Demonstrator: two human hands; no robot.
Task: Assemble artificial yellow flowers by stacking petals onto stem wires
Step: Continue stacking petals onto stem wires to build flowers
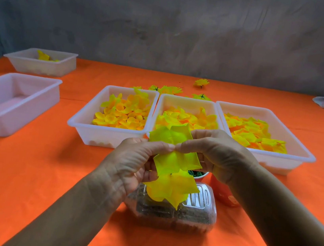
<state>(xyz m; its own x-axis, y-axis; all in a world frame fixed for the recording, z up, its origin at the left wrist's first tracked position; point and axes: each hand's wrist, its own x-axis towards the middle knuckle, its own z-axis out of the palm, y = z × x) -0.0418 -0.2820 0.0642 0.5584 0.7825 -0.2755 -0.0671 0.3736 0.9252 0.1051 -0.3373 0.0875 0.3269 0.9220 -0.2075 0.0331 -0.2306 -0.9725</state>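
Observation:
Both hands meet in the middle of the view over a bunch of bright yellow petals [174, 162]. My left hand [130, 164] grips the lower petals and pinches the bunch with thumb and forefinger. My right hand [215, 151] pinches the upper petal layer from the right. The stem wire is hidden between the petals. Behind the hands stand three white trays of yellow-orange petals: left tray [86, 120], middle tray [187, 100], right tray [298, 150].
A clear plastic box [196, 215] of small dark parts lies under the hands, beside a cup of green pieces [199, 175] and an orange cup [222, 191]. An empty white tray [11, 122] sits left, another [40, 64] behind it. Finished flowers [168, 89] lie beyond the trays.

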